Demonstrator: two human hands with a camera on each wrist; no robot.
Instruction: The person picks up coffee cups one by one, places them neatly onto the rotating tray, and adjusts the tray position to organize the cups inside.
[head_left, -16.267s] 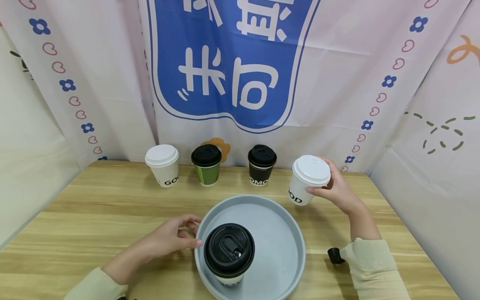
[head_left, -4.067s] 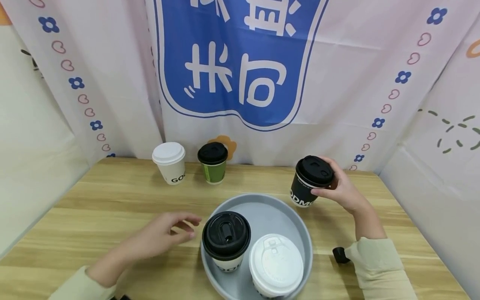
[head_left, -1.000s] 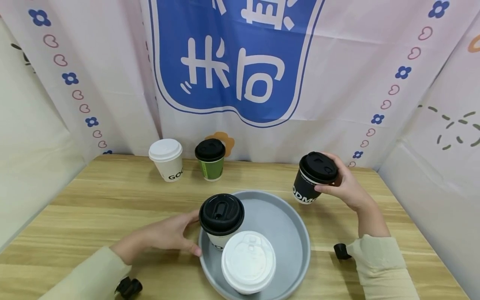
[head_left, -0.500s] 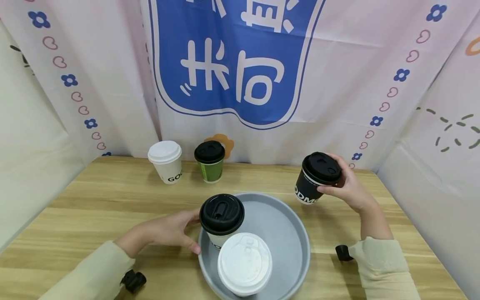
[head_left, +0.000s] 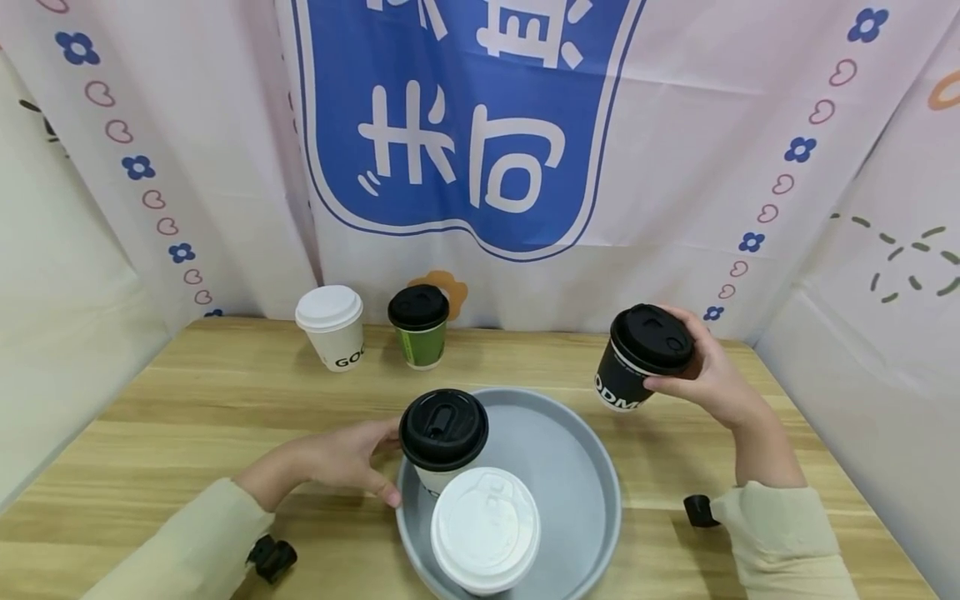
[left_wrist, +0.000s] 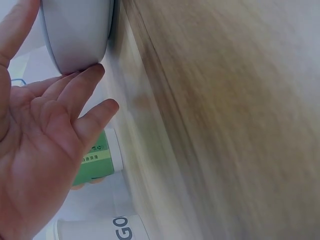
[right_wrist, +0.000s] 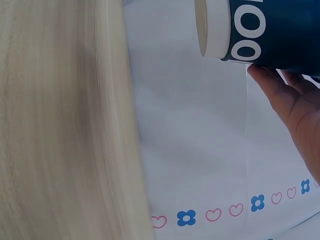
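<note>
My right hand (head_left: 712,375) holds a black paper coffee cup (head_left: 626,377) with a black lid, thumb in front and fingers behind, slightly tilted and above the table to the right of the tray. The right wrist view shows the base of that black cup (right_wrist: 250,35) off the wood. My left hand (head_left: 345,458) rests against the left side of the round grey tray (head_left: 611,500); in the left wrist view its extended fingers touch the tray's outer wall (left_wrist: 80,45). Standing in the tray are a black-lidded white cup (head_left: 442,433) and a white-lidded cup (head_left: 487,529).
At the back left stand a white-lidded white cup (head_left: 332,329) and a green cup (head_left: 420,327) with a black lid. A printed cloth (head_left: 465,125) hangs behind the wooden table (head_left: 187,417), and pale walls flank it.
Since the first frame the white-lidded cup has gone from my right hand into the tray, and the black cup has left the back row. Lately my right hand drifts slightly right with it.
</note>
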